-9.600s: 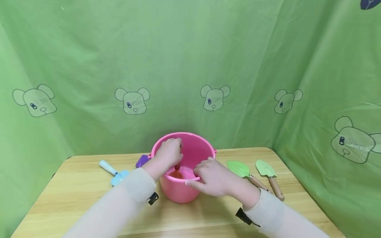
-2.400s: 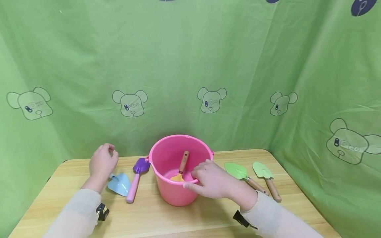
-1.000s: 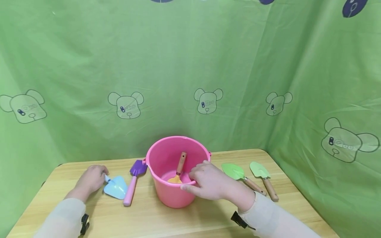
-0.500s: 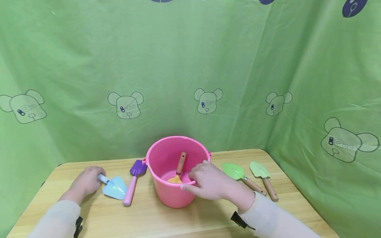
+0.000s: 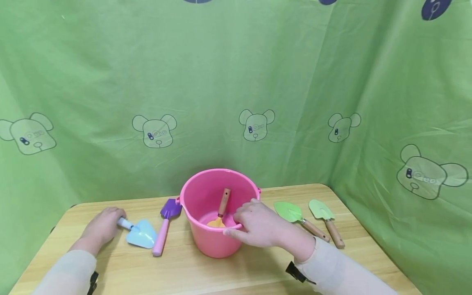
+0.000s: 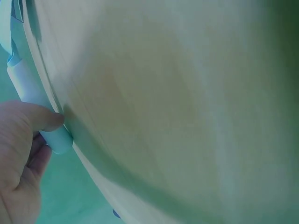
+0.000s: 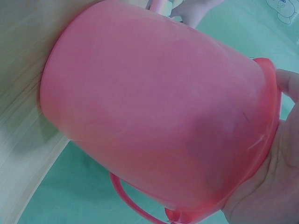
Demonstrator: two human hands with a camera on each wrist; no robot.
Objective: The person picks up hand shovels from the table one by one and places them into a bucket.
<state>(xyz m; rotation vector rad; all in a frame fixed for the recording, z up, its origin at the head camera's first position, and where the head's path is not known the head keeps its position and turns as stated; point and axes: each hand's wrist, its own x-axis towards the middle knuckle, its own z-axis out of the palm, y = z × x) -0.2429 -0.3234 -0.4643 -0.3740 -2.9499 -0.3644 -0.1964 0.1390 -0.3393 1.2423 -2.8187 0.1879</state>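
Observation:
My left hand (image 5: 103, 225) pinches the handle end of a light blue trowel (image 5: 143, 234) at the table's left. In the left wrist view, thumb and fingers close round its pale handle (image 6: 28, 84), near the tabletop's edge. A pink bucket (image 5: 215, 242) stands upright mid-table. My right hand (image 5: 258, 224) grips its near right rim, fingers inside and thumb outside; the right wrist view shows the bucket wall (image 7: 154, 102) with that hand (image 7: 266, 182) at the rim. Inside the bucket a yellow trowel leans, its wooden handle (image 5: 223, 203) pointing up.
A purple trowel with a pink handle (image 5: 160, 238) lies between the blue trowel and the bucket. Right of the bucket lie a bright green trowel (image 5: 289, 212) and a pale green one (image 5: 321, 209), both wooden-handled. Green curtain (image 5: 206, 73) hangs behind the wooden table (image 5: 177, 278).
My left hand has left the yellow trowel in the bucket, moved left and taken hold of the blue trowel, which has shifted slightly left. My right hand has stayed on the rim.

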